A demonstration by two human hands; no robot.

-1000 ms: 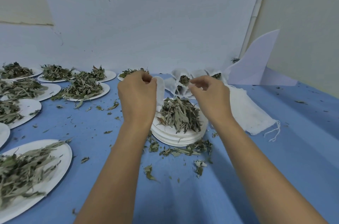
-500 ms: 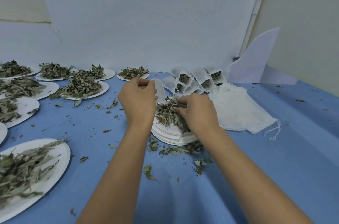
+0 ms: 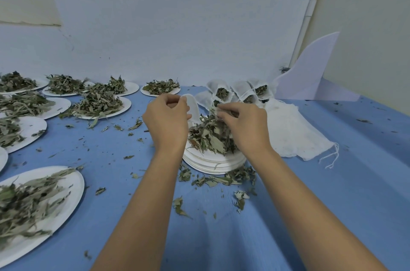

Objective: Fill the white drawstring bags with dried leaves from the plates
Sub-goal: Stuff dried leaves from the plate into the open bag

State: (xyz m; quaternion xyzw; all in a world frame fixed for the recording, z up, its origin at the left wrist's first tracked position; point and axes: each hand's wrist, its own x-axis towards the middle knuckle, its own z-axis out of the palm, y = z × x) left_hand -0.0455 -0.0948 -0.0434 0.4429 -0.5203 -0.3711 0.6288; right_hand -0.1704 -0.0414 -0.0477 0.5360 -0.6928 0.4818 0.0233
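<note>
Toward the far edge of the blue surface (image 3: 310, 215), about midway along it, a stack of white plates (image 3: 213, 166) carries a heap of dried leaves (image 3: 208, 137). Both hands are over that heap. The left hand (image 3: 166, 119) sits at the heap's left side with its fingers curled, thumb and fingertips pinching the rim of a small white drawstring bag (image 3: 192, 107). The bag hangs from the hand, between it and the leaves, with its lower end against the heap (whether its mouth is spread open cannot be told from this angle). The right hand (image 3: 245, 126) is at the heap's right side, its fingers curled and pinching a tuft of leaves raised off the top, just beside the bag's upper end.

Behind the hands, at the far edge, filled bags (image 3: 221, 91) stand in a cluster with leaves showing at their mouths. Just right of the stack lies a flat pile of empty bags (image 3: 295, 135), its strings trailing toward the right edge. Loose leaves (image 3: 213, 179) litter the surface in front of the stack. More plates of leaves (image 3: 125, 104) spread along the left side, with the nearest plate (image 3: 77, 182) at the near left corner. A white board (image 3: 308, 80) leans in the far right corner.
</note>
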